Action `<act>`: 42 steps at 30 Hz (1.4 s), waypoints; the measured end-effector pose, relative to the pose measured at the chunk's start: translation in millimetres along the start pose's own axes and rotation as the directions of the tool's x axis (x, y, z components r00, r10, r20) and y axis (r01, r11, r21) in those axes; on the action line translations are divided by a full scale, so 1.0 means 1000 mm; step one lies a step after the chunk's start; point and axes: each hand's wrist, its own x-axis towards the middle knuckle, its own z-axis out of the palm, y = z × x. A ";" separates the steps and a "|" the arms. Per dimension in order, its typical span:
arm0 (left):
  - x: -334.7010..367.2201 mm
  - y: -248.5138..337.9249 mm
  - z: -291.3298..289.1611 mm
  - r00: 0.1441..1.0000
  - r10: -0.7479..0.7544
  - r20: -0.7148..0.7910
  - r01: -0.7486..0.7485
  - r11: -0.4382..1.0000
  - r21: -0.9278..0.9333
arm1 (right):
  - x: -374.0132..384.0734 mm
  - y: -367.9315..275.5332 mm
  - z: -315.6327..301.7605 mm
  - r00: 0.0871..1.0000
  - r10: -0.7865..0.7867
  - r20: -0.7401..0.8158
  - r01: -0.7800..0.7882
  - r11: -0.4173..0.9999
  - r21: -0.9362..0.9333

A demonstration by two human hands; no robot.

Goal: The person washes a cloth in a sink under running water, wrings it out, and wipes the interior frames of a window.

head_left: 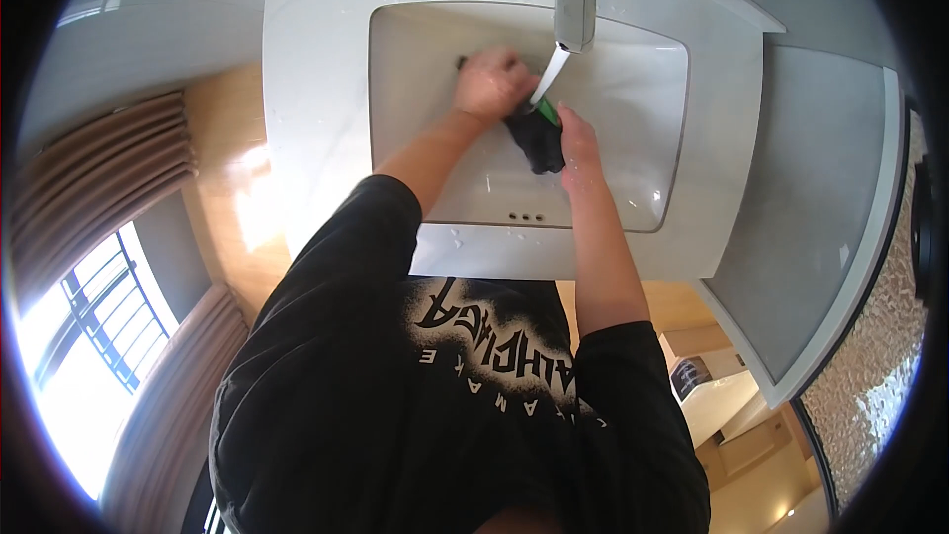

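Under the running tap (575,0), a limp, dark cloth with a green part (539,141) hangs between my hands inside the white sink (633,138). A stream of water (550,76) falls onto it near the green part. My left hand (491,84), slightly blurred, is closed around the cloth's far left portion, and a dark bit pokes out beyond it. My right hand (578,143) grips the cloth's right edge by the green part, thumb pointing away from me. Most of its fingers are hidden. What kind of cloth piece it is, I cannot make out.
A pale countertop (321,129) with water drops surrounds the sink, its front edge close to my body. Right of it stands a grey panel with a white frame (820,138). On the left are brown curtains (104,168) and a barred window (104,307).
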 end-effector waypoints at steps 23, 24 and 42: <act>-0.009 0.131 -0.043 0.975 -0.192 -0.110 0.104 0.836 -0.538 | 0.045 0.046 -0.015 0.500 -0.454 0.737 -0.501 0.542 0.674; -0.009 0.128 -0.039 0.975 -0.190 -0.113 0.099 0.832 -0.546 | 0.047 0.056 -0.012 0.504 -0.455 0.734 -0.493 0.546 0.677; -0.002 0.081 0.004 0.790 -0.519 0.325 0.611 0.704 -0.362 | -0.001 0.010 0.013 0.980 0.077 0.182 -0.173 0.778 0.604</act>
